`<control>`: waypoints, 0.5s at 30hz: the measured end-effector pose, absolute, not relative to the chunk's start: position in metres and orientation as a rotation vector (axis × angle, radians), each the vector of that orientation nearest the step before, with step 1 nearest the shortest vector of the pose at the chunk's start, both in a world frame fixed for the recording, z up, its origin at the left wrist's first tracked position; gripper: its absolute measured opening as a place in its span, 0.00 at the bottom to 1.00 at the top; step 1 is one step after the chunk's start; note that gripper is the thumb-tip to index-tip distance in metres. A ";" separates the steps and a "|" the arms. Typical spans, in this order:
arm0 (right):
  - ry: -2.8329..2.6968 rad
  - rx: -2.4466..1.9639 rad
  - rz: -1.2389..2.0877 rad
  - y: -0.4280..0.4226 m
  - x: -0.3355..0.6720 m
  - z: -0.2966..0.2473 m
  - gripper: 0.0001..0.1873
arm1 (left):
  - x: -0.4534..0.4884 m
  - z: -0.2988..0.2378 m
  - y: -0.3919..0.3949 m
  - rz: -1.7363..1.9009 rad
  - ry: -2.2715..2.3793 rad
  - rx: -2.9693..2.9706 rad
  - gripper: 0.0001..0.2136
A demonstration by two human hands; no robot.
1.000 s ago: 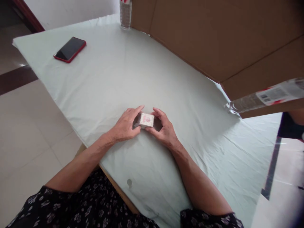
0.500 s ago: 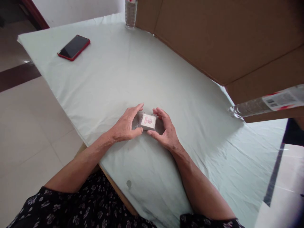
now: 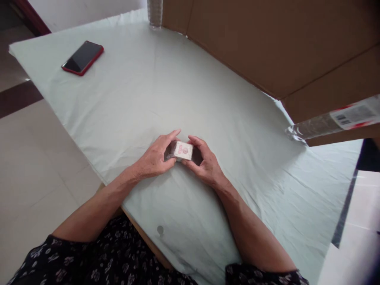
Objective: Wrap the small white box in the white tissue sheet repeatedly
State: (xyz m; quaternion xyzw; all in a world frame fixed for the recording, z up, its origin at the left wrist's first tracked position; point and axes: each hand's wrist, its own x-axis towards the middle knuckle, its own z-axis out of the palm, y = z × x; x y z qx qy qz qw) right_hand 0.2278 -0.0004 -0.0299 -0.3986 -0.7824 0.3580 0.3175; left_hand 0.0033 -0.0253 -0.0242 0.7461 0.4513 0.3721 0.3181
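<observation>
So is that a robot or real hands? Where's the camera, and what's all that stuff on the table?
No robot here! These are a person's own bare hands: the left hand and the right hand. All the pictures come from one camera worn on the person's head, looking forward and down. Between them, both hands hold a small white box with red print. The table has a pale green tablecloth. On it, at the far left, lies a phone in a red case. At the back and right are brown cardboard and two clear plastic bottles.
</observation>
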 end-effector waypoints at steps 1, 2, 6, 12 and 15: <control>-2.066 -1.053 0.934 -0.001 0.228 -0.030 0.37 | 0.003 -0.024 -0.025 0.979 1.189 1.965 0.38; -2.072 -1.056 0.925 -0.001 0.227 -0.030 0.36 | 0.004 -0.024 -0.025 0.977 1.191 1.965 0.38; -2.080 -1.066 0.903 -0.002 0.226 -0.031 0.36 | 0.004 -0.023 -0.025 0.969 1.201 1.965 0.38; -2.080 -1.073 0.897 -0.003 0.226 -0.032 0.35 | 0.004 -0.024 -0.026 0.971 1.218 1.959 0.37; -2.084 -1.080 0.899 -0.003 0.226 -0.031 0.35 | 0.004 -0.025 -0.026 0.970 1.212 1.961 0.37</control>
